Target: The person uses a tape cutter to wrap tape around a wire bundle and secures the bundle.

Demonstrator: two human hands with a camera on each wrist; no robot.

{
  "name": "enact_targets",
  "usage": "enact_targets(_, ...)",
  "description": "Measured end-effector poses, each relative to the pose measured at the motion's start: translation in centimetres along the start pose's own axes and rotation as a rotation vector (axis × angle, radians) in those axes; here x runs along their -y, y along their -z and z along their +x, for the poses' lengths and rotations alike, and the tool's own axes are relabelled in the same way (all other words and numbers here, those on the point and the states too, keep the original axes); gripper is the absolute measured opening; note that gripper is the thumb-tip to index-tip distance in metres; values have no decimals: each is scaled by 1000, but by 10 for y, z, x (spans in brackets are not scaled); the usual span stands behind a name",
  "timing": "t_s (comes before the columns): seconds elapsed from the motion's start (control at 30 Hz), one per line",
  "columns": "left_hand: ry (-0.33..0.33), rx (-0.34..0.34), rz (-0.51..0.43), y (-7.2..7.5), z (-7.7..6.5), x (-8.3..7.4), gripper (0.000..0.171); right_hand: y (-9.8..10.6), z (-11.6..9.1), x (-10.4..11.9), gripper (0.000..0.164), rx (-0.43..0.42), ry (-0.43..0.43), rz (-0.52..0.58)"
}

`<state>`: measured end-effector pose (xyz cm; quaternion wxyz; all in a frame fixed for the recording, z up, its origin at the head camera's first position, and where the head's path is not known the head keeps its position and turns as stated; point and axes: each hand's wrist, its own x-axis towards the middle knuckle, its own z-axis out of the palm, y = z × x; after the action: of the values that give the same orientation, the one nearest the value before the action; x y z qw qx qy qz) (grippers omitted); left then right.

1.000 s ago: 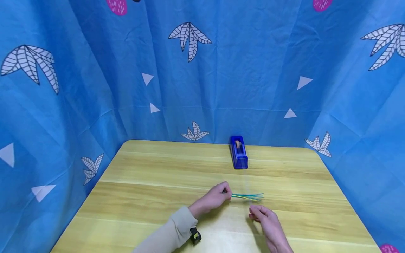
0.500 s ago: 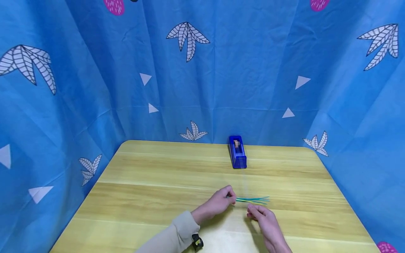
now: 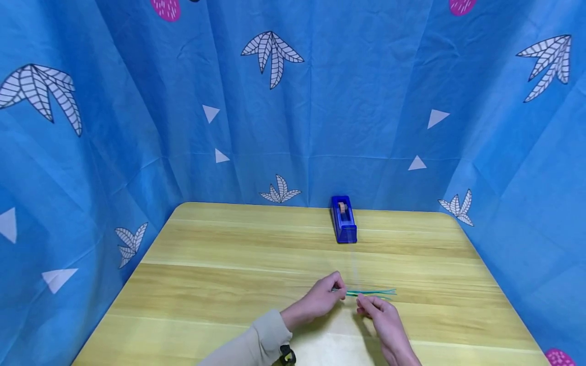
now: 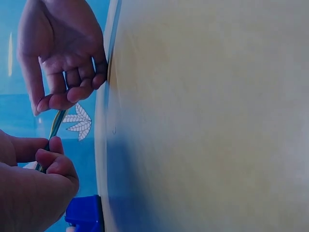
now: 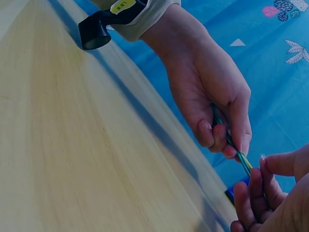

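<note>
Between thumb and fingers, my left hand (image 3: 320,297) grips a bundle of thin green and yellow wires (image 3: 386,292). The loose ends spread out to the right, above the table. My right hand (image 3: 385,321) pinches the end of a clear tape strip (image 3: 354,264), its fingertips right at the wires. That strip runs back to a blue tape dispenser (image 3: 346,235). In the left wrist view, the wires (image 4: 57,123) span the short gap between both hands. The right wrist view has the bundle (image 5: 245,163) coming out of my left fist, close to my right fingertips.
A wooden table (image 3: 220,244) lies under both hands, with the dispenser near its far edge. Behind it hangs a blue patterned curtain (image 3: 366,101). A black wrist camera (image 5: 95,33) is strapped at the left sleeve (image 3: 267,330).
My left hand has moved right and slightly nearer, carrying the wires across under the tape strip toward my right fingertips. My right hand has barely moved and keeps its pinch.
</note>
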<state>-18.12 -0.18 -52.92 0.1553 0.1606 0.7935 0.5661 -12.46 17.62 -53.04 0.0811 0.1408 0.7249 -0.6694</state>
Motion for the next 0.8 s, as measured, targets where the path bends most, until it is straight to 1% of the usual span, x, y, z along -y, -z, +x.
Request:
enact_targets(0.1, -12, -2, 6, -1, -1, -1, 11, 0, 0, 0, 47, -7, 1, 0)
enact_targets(0.3, -16, 1, -24, -2, -2, 0, 9, -2, 2, -1, 37, -32, -8, 4)
enact_targets(0.4, -24, -7, -25, -2, -2, 1, 9, -2, 2, -1, 35, -39, -7, 3)
enact_targets(0.63, -34, -5, -27, -4, -4, 1, 9, -2, 4, -2, 34, -41, -19, 4)
enact_targets(0.8, -42, -6, -33, -5, -4, 2, 8, -3, 2, -1, 40, -48, -12, -2)
